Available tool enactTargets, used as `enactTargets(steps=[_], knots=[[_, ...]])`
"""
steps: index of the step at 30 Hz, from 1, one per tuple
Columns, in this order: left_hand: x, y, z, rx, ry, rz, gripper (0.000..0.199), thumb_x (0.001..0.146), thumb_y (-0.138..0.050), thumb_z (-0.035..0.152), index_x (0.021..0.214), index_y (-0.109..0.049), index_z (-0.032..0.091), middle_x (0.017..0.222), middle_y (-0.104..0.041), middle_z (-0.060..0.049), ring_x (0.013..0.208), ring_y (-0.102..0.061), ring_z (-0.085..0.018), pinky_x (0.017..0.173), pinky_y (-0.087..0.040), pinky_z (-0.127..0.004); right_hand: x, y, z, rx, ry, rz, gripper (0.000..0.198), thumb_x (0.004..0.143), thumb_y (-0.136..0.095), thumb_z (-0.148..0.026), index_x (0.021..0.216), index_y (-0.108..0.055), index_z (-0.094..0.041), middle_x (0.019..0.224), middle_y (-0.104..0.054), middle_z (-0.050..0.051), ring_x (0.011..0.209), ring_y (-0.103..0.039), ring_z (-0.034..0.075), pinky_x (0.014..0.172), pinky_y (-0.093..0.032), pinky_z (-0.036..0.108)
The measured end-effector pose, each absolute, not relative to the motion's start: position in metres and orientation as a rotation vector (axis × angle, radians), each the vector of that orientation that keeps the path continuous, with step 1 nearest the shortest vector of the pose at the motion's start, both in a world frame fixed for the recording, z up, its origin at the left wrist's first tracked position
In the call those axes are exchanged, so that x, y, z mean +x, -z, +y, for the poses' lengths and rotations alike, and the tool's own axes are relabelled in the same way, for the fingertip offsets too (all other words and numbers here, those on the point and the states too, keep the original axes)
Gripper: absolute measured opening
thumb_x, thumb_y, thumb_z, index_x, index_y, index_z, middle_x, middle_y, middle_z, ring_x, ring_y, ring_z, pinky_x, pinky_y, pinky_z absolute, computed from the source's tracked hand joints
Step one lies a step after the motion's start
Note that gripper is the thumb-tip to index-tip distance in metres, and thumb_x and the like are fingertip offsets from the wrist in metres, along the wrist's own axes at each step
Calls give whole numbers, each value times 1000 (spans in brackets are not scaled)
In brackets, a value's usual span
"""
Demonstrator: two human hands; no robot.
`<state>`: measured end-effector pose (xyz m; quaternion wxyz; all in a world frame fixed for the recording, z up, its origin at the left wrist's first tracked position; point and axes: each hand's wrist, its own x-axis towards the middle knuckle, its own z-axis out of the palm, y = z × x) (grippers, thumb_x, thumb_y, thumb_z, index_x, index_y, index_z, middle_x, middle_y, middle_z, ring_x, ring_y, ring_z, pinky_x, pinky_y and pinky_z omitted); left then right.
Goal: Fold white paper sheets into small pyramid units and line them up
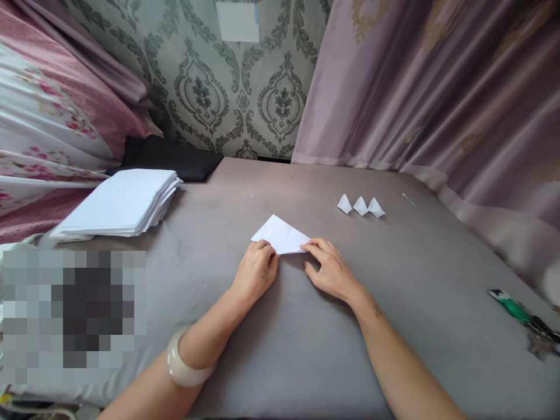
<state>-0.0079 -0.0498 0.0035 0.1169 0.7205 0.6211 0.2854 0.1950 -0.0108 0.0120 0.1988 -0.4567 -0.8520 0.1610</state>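
A folded sheet of white paper [282, 235] lies on the grey cloth surface in front of me, its upper corner pointing away. My left hand [257, 267] grips its near left edge, with the fingers curled and pressed together. At the right corner, my right hand [329, 267] rests its fingertips on the paper, the fingers stretched out and the thumb apart below the edge. A pale bangle [186, 364] circles my left wrist. The paper's lower left part is hidden behind my left fingers.
At the left is a thick stack of white paper [122, 195], with a black folded item [170, 157] behind it. Several small folded paper pieces, three in a row [360, 206], stand at the back right. A green-handled item [516, 309] lies near the right edge.
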Motion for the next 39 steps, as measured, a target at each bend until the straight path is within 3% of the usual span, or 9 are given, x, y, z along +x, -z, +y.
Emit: enactTargets(steps=[3, 7, 14, 33, 39], knots=[[-9, 2, -51, 2082, -875, 1829, 7, 82, -55, 19, 82, -61, 16, 91, -60, -9, 90, -54, -23, 82, -47, -37, 193, -7, -4, -1308, -510, -2280, 21, 87, -49, -28, 100, -64, -24, 106, -58, 5, 99, -54, 19, 88, -44, 34], [-11, 7, -50, 2022, -944, 1831, 4, 80, -57, 18, 80, -61, 16, 93, -59, -9, 89, -54, -22, 83, -47, -38, 188, -7, 4, -1405, -620, -2186, 23, 89, -46, -34, 87, -66, -22, 100, -59, 5, 79, -58, 14, 74, -45, 29], [-9, 12, -45, 1944, -1004, 1874, 13, 83, -52, 17, 75, -62, 14, 87, -57, -9, 85, -54, -21, 81, -47, -39, 178, -12, 15, -1566, -576, -2185, 29, 87, -48, -42, 79, -66, -20, 91, -59, 4, 71, -57, 13, 71, -44, 28], [-6, 14, -40, 1919, -954, 1964, 13, 84, -51, 20, 73, -56, 14, 90, -50, -10, 87, -48, -23, 83, -45, -42, 164, -3, 16, -1760, -238, -2221, 28, 87, -47, -43, 75, -57, -20, 94, -52, 6, 75, -56, 17, 65, -40, 29], [-8, 10, -40, 1891, -900, 1970, 4, 83, -53, 18, 85, -55, 16, 90, -50, -8, 88, -50, -22, 79, -46, -39, 166, 0, 17, -1741, -266, -2204, 28, 86, -49, -45, 76, -57, -20, 94, -52, 5, 74, -56, 16, 63, -40, 28]])
